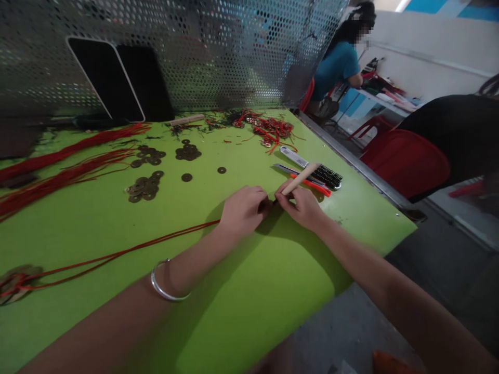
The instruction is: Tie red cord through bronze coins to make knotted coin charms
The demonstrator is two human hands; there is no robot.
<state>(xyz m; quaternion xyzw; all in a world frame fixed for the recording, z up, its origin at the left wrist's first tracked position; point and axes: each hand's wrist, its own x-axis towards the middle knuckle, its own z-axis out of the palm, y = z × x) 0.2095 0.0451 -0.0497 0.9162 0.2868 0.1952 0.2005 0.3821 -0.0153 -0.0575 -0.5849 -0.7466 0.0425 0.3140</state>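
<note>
In the head view, the right hand (pixel 307 208) is closed around a wooden-handled tool (pixel 299 180), tilted above the green tabletop (pixel 257 291). The left hand (pixel 242 209) curls beside it where a red cord (pixel 156 241) arrives; its grip is hidden. A hairbrush (pixel 328 175) lies just beyond the right hand, coins (pixel 144 188) farther left, and a perforated screen (pixel 222 62) stands behind.
</note>
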